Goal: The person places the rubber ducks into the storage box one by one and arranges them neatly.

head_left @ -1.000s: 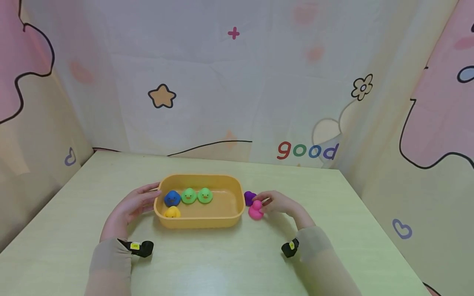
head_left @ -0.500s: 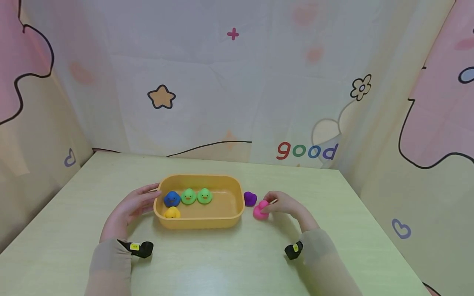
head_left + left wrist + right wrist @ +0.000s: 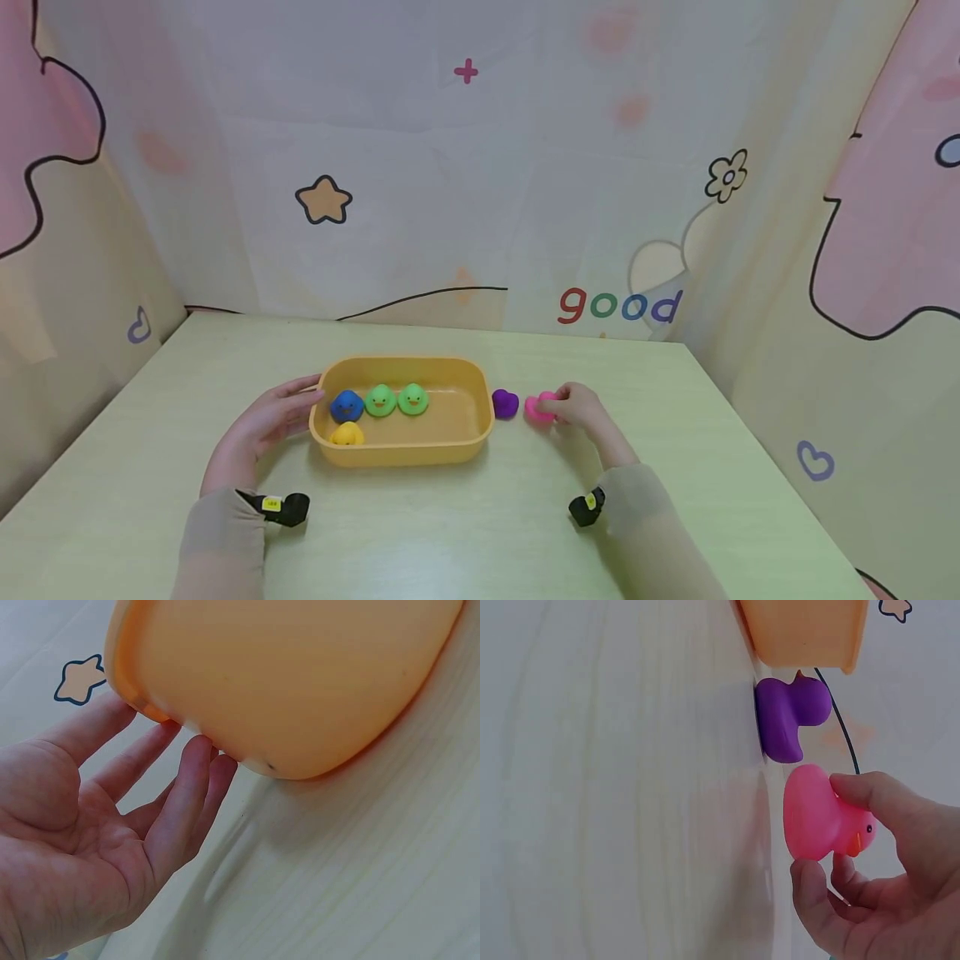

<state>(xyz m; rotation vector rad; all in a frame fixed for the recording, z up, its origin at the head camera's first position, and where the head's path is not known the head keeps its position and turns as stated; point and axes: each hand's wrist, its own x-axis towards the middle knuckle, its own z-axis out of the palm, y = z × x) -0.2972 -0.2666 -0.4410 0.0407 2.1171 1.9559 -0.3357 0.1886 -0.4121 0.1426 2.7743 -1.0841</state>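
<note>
My right hand pinches a pink rubber duck between thumb and fingers, and it appears slightly off the table in the right wrist view. Close by, a purple rubber duck sits at the right end of an orange-yellow plastic tub. Inside the tub are a blue duck, two green ducks, one beside the other, and a yellow duck partly hidden by the front wall. My left hand touches the tub's left end with extended fingertips.
Everything stands on a pale wooden table. A printed cloth backdrop rises behind it and along both sides. Black wrist cameras, one on the left wrist and one on the right, hang by the sleeves.
My right hand has drawn the pink duck rightward, away from the purple one, then raised it a little and turned it. The left hand keeps its place at the tub.
</note>
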